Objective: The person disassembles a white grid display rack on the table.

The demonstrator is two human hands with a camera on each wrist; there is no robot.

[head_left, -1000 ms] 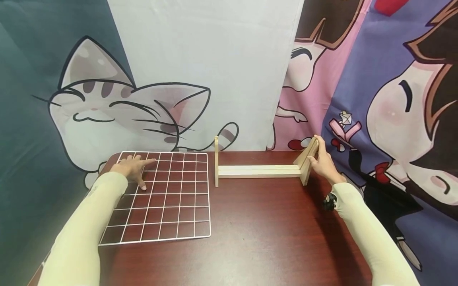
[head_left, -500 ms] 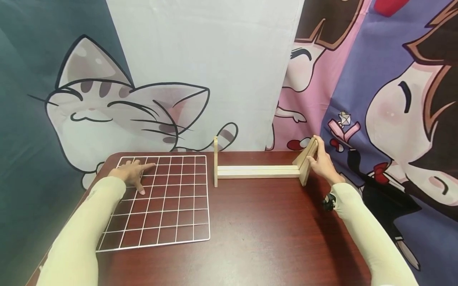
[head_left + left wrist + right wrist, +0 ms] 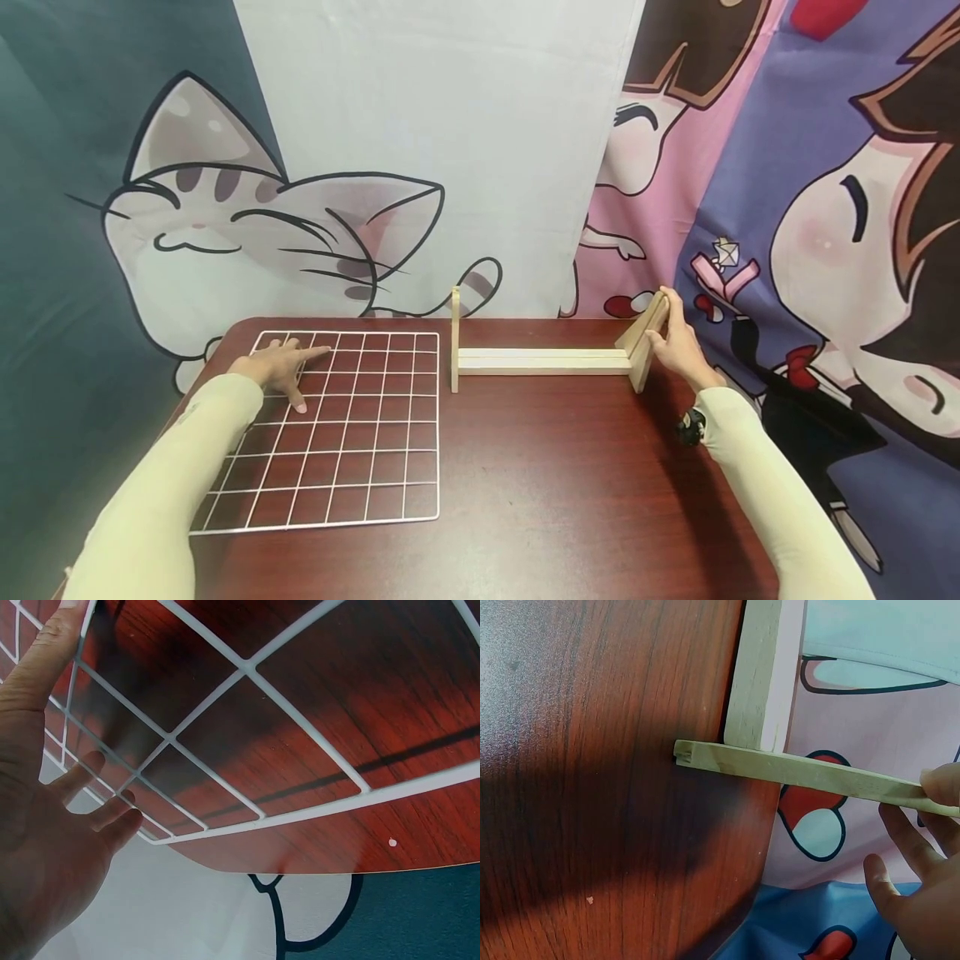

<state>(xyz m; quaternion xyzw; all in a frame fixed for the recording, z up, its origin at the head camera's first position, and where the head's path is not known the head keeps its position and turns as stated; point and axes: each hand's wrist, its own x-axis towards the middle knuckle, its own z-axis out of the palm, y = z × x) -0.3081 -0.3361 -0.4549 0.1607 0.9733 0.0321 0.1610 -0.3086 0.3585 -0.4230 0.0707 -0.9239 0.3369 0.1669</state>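
Observation:
A white wire grid panel point(image 3: 360, 396) lies at the left of the table. My left hand point(image 3: 277, 367) rests on its far left part, fingers spread. In the left wrist view, the fingertips point(image 3: 90, 761) are at the grid's wires. Right of the grid stands a light wooden stand point(image 3: 543, 365), a long rail between two upright end pieces. At its right end my right hand point(image 3: 678, 342) grips the top of the slanted end piece point(image 3: 647, 337). The right wrist view shows the thumb and fingers pinching this wooden end piece point(image 3: 810, 774).
The dark red-brown table point(image 3: 525, 467) has a rounded far left corner. Right behind it hangs a printed cloth backdrop point(image 3: 450, 125) with cartoon figures, running along the left and right sides too. A dark watch-like item point(image 3: 692, 426) is at the right wrist.
The wire grid has shifted a little toward me, and my left hand has moved slightly the same way with it. The right hand and wooden stand have kept their places.

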